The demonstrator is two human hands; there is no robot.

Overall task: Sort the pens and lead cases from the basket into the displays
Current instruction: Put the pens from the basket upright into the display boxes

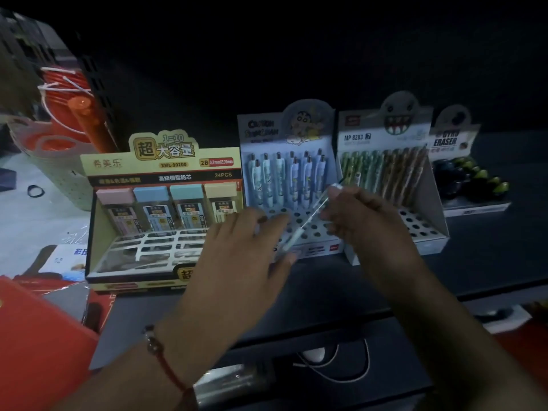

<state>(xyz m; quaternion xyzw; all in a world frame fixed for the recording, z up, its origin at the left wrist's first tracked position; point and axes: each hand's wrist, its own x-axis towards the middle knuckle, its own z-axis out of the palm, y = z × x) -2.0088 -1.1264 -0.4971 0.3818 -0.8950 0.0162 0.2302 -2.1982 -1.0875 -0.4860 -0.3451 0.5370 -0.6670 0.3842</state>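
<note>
Two hands hang over the blue pen display. Her right hand pinches a see-through pen, tilted above the empty holes. Her left hand has loose, spread fingers, one fingertip touching the pen's low end. A pale basket sits far left.

This looks like a stationery shop, seen in dim light. Four printed cardboard retail displays stand in a row on a dark surface: a lead-case display marked "24PCS", a cartoon pen display with pens upright in punched holes, a second pen display labelled "MP 8283", and an eraser display. At the left, a pale perforated basket probably holds more stock.
</note>
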